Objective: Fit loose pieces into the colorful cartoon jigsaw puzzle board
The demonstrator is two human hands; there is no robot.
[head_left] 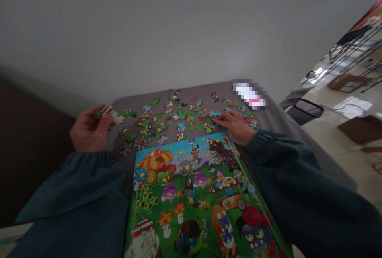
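Your dark teal sleeves (298,178) are running along both sides of a printed cartoon puzzle board (197,198), while your left hand (88,128) is pinching what seems to be a jigsaw piece (109,114) above the surface, though the dim view blurs it. Your right hand (234,126) is lying flat and spread at the edge of the loose jigsaw pieces (176,120), which are scattered across a grey padded surface (131,104) just beyond the board's top edge.

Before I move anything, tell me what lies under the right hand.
Around the right hand, loose jigsaw pieces lie on a grey surface; whatever is directly beneath the palm is covered and cannot be seen.
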